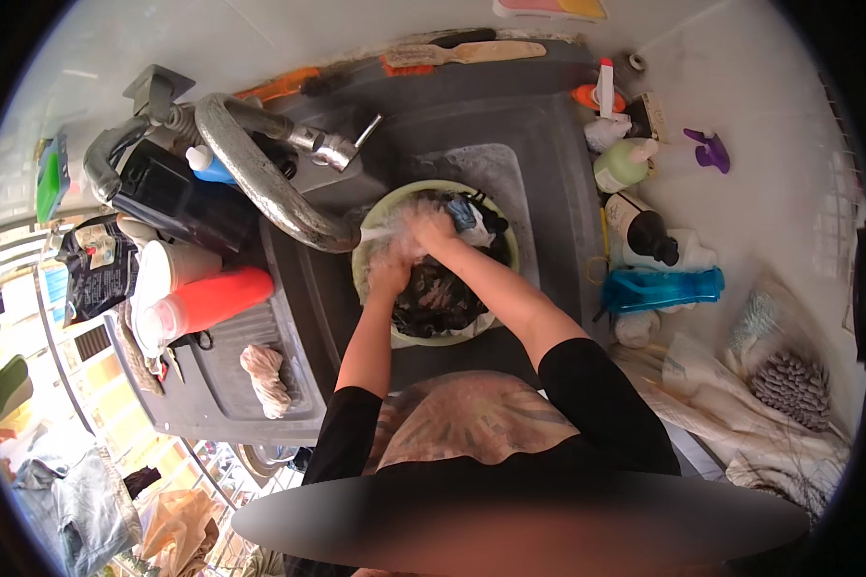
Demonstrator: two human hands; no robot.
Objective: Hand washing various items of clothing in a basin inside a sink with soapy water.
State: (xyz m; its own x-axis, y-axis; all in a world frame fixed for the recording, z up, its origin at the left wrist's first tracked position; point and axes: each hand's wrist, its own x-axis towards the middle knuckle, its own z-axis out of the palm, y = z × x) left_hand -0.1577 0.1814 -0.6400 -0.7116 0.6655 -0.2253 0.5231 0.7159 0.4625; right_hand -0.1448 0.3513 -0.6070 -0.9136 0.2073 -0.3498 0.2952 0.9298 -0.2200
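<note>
A pale green plastic basin [513,238] stands in the dark grey sink [559,216], with dark wet cloth [436,292] inside it. A white and blue piece of cloth [473,223] lies among the dark fabric at its upper right. Water runs from the metal faucet spout [289,191] into the basin's left side. My left hand [393,263] is in the splash at the basin's left, close under the stream. Just above it, my right hand [427,225] is also in the water. Splashing hides the fingers of both, so what they hold is unclear.
Left of the sink lie a red bottle [216,299] and a crumpled cloth [265,380] on the ribbed drainboard. Spray bottles, a green pump bottle [620,166] and a blue bottle [664,288] line the right ledge. A wooden-handled scrub brush [491,51] rests along the back edge.
</note>
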